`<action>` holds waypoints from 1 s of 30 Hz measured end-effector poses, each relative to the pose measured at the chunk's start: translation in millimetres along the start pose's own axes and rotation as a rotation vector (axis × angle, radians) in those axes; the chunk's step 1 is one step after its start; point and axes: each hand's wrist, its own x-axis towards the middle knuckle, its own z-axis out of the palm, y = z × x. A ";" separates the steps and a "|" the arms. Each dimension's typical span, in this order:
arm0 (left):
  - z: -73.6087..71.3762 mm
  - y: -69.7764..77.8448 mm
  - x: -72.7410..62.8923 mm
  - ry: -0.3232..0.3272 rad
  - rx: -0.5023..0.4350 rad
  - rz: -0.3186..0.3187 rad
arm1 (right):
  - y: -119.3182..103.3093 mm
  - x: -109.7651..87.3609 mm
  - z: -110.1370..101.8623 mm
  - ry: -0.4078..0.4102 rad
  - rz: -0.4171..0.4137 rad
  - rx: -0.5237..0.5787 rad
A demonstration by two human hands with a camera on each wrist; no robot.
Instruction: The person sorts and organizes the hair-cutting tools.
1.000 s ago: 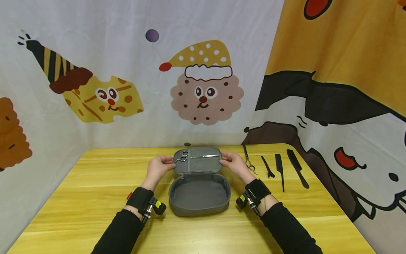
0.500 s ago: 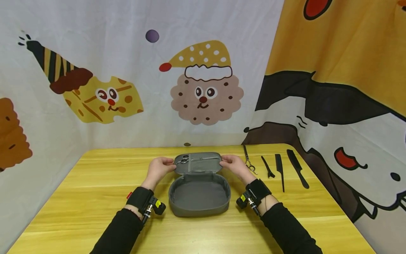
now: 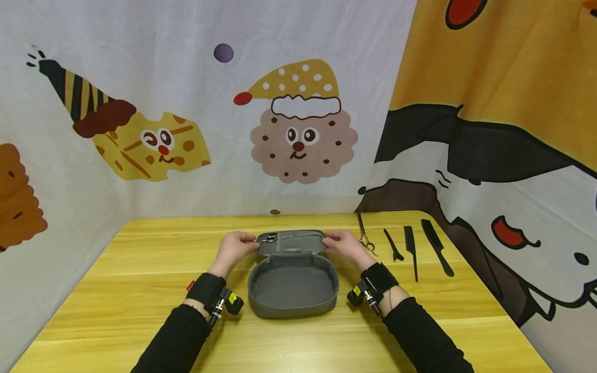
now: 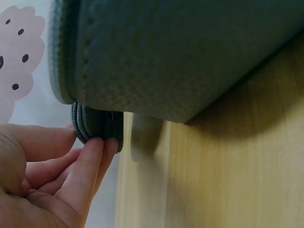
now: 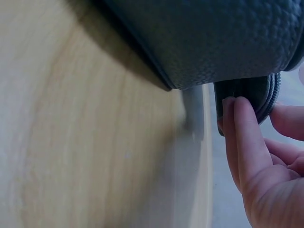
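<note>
A grey zippered case point(image 3: 293, 290) stands open on the table, its lid point(image 3: 303, 242) folded back at the far side. My left hand point(image 3: 233, 249) pinches the lid's left edge between thumb and fingers, as the left wrist view also shows. On the opposite edge, my right hand point(image 3: 345, 245) pinches the lid the same way. Inside the lid, a pair of scissors point(image 3: 269, 238) sits on the left in a clear-topped pocket. The lid slopes low behind the case, and the bare inner floor of the case shows.
To the right on the wooden table point(image 3: 154, 290) lie another pair of scissors point(image 3: 367, 242), a black hair clip point(image 3: 394, 245), a tail comb point(image 3: 411, 248) and a wider handled comb point(image 3: 436, 244). A patterned curtain point(image 3: 186, 197) hangs behind the table.
Both hands have tipped the lid further back and down, so its inner face looks narrower. The case body and the tools on the right have not moved.
</note>
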 end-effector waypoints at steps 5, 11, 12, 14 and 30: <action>0.8 -0.2 0.0 -0.012 -0.037 -0.020 | 2.1 1.4 1.1 0.000 0.021 -0.013; 0.5 0.9 -1.3 -0.030 -0.076 -0.041 | 2.3 2.5 2.2 -0.014 0.026 -0.041; 0.4 0.9 -1.4 -0.031 -0.079 -0.043 | 2.2 2.8 2.3 -0.013 0.032 -0.036; 0.3 1.1 -1.5 -0.034 -0.081 -0.045 | 2.0 3.4 2.4 -0.010 0.042 -0.030; -9.2 0.7 -4.1 -0.050 -0.060 -0.057 | 0.0 -0.2 -2.6 -0.012 0.010 -0.146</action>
